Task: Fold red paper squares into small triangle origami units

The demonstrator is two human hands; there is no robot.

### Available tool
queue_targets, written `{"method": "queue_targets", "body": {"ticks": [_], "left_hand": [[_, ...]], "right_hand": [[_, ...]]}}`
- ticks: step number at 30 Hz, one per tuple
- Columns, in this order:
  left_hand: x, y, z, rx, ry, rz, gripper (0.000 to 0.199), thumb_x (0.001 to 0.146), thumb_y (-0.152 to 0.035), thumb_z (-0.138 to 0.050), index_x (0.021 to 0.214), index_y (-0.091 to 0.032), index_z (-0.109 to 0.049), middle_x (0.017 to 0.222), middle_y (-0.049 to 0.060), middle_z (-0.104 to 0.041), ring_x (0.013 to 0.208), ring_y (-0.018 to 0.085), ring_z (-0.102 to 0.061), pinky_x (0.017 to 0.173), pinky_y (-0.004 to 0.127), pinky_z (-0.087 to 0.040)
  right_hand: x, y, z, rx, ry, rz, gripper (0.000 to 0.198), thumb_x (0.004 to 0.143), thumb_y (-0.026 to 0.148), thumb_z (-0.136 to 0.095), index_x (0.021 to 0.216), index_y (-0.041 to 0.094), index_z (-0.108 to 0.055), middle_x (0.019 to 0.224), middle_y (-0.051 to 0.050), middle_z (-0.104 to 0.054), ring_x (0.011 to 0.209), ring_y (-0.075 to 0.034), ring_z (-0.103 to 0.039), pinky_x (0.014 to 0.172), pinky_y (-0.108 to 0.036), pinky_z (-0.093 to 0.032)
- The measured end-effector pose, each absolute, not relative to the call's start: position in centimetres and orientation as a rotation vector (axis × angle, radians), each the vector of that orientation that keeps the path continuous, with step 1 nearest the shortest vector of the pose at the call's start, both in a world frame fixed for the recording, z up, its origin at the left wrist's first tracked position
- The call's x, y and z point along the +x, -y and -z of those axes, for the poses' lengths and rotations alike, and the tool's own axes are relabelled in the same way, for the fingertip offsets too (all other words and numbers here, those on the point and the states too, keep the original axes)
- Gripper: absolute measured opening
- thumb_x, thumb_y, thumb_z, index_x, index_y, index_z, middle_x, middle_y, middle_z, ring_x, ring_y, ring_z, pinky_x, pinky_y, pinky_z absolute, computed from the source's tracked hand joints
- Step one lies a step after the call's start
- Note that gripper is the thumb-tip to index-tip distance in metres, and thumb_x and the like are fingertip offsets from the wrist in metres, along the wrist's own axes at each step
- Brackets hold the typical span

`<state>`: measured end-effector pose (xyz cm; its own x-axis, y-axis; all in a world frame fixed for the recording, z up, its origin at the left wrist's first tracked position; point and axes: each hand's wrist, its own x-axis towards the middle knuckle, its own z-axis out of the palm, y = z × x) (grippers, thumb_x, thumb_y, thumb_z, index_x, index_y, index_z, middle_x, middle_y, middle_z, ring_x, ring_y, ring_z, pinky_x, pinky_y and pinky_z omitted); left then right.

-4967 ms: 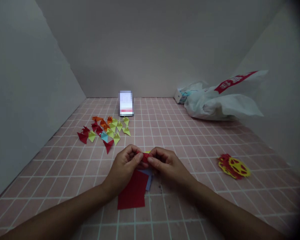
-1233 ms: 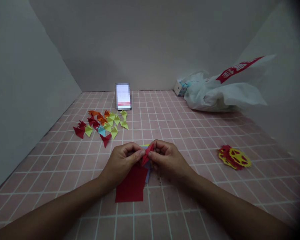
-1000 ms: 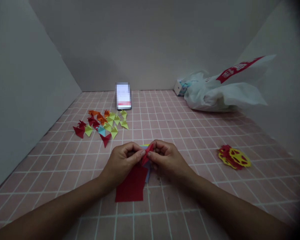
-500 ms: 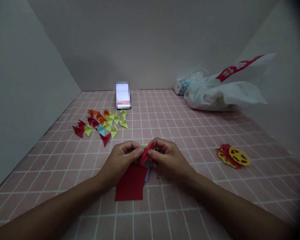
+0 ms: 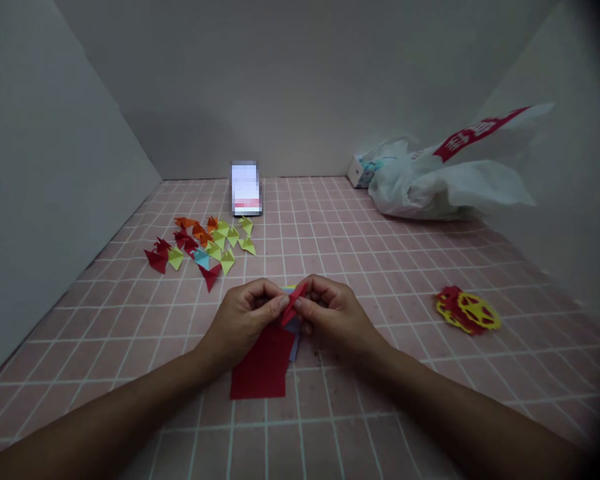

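Between my two hands is a small piece of folded red paper (image 5: 295, 303), slanting up to the right. My left hand (image 5: 253, 310) pinches its left side between thumb and fingers. On its other side my right hand (image 5: 333, 310) grips it the same way, with the thumb near the middle of the fold. Just below lies a flat red sheet of paper (image 5: 260, 370), partly hidden by my left hand. Bluish-purple paper (image 5: 294, 343) and a yellow edge show behind and under the folded piece.
Several folded paper birds (image 5: 200, 247) in red, orange, yellow and blue lie at the left. A lit phone (image 5: 245, 189) stands behind them. Red and yellow paper cutouts (image 5: 469, 311) lie at right. A white plastic bag (image 5: 430, 190) and a tissue box (image 5: 361, 172) sit at the back right.
Both hands keep their pinch on the folded red paper, with only slight finger movement. The whole view has shifted very slightly; the other things lie as before.
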<state>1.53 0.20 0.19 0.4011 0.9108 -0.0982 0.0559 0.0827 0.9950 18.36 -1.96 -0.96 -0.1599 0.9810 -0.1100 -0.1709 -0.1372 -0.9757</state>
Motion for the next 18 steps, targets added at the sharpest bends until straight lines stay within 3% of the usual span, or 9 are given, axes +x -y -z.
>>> {"method": "queue_targets", "body": {"ticks": [10,18], "left_hand": [[2.1,0.6,0.5,1.274,-0.872,-0.820,0.014,0.091,-0.029,-0.058,0.084,-0.018,-0.052,0.067,-0.004,-0.065,0.060,0.011,-0.064,0.061,0.022,-0.049],[2.3,0.9,0.6,1.329,-0.873,-0.818,0.008,0.091,-0.021,-0.054,0.087,-0.019,-0.048,0.068,-0.005,-0.064,0.051,0.006,-0.058,0.052,0.017,-0.044]], "right_hand": [[18.0,2.3,0.9,-1.059,1.071,-1.488,0.017,0.078,0.026,-0.068,0.071,0.018,-0.055,0.056,0.005,-0.057,0.044,-0.006,-0.048,0.043,-0.019,-0.036],[18.1,2.1,1.2,-1.012,1.076,-1.541,0.020,0.084,0.033,-0.064,0.073,0.017,-0.059,0.058,0.003,-0.061,0.045,-0.007,-0.051,0.044,-0.020,-0.037]]}}
